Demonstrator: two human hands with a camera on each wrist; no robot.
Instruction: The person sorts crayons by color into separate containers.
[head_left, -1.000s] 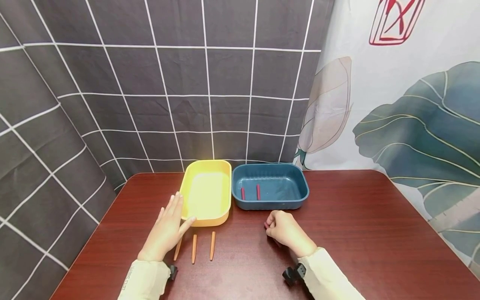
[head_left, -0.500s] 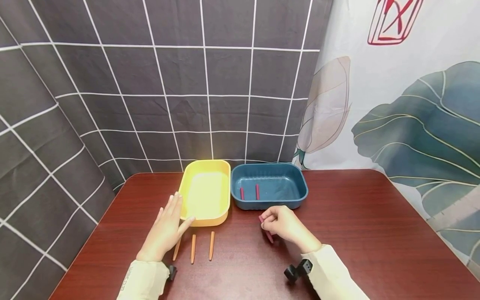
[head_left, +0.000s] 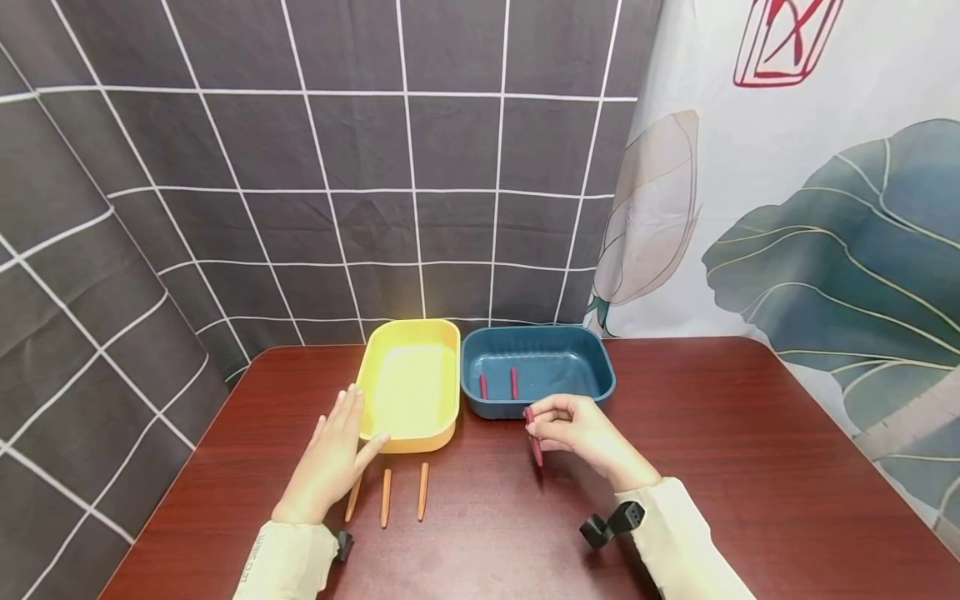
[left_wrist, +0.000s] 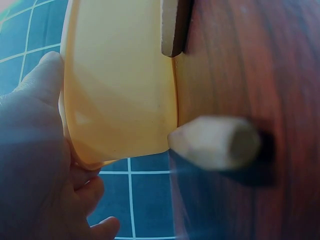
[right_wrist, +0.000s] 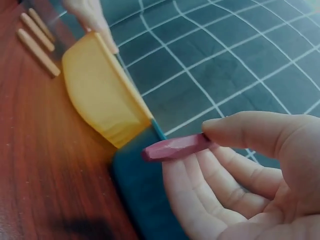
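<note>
Yellow tray, blue tray, maroon stick, 3 orange sticks

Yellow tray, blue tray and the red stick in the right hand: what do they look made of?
The yellow tray and blue tray look like moulded plastic: rounded corners, even colour, soft sheen. The red stick, pinched by the right hand, has dull, faceted sides and a tapered tip; it may be wax crayon or painted wood, the pictures leave that open.

Left hand flat, fingers extended forward; right hand raised, thumb and fingers pinched together.
</note>
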